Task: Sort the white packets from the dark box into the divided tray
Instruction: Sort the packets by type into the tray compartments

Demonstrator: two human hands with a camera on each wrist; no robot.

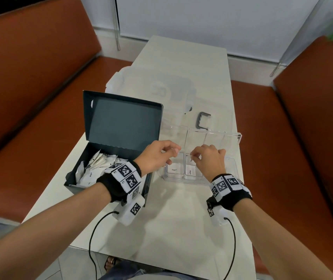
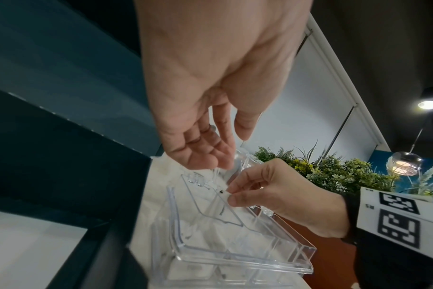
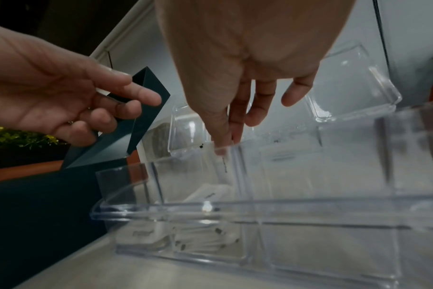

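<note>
A pale, stone-look bench (image 1: 181, 209) runs lengthwise between two rust-brown upholstered seats (image 1: 30, 87), its far end meeting a white wall (image 1: 212, 15) hung with blinds; green foliage (image 2: 334, 170) shows past the right-hand seat. On the bench stand one dark box (image 1: 109, 158) and one clear divided tray (image 1: 232, 138). The box sits at the left edge, its lid (image 1: 121, 120) propped upright, with a loose heap of white packets (image 1: 94, 166) inside, too jumbled to count. The tray sits just right of the box toward the right edge, with two rows of compartments. Two packets are plainly visible in its near row: one labelled "Sugar" (image 1: 174, 169) in the near-left compartment and another (image 1: 190, 170) in the next compartment to the right, its label too small to read. One dark grey C-shaped handle (image 1: 203, 120) lies beyond the tray, beside a clear lid (image 1: 157, 87) at the far end.

Both hands hover over the tray's near-left compartments, well clear of the box's heap. The right hand (image 1: 210, 160) pinches a thin strip packet (image 3: 224, 164) between thumb and fingertips, its lower end hanging down into the second compartment. The left hand (image 1: 159, 156) is held just beside it, fingers loosely curled and holding nothing. Each wrist wears a black band with square-patterned markers.
</note>
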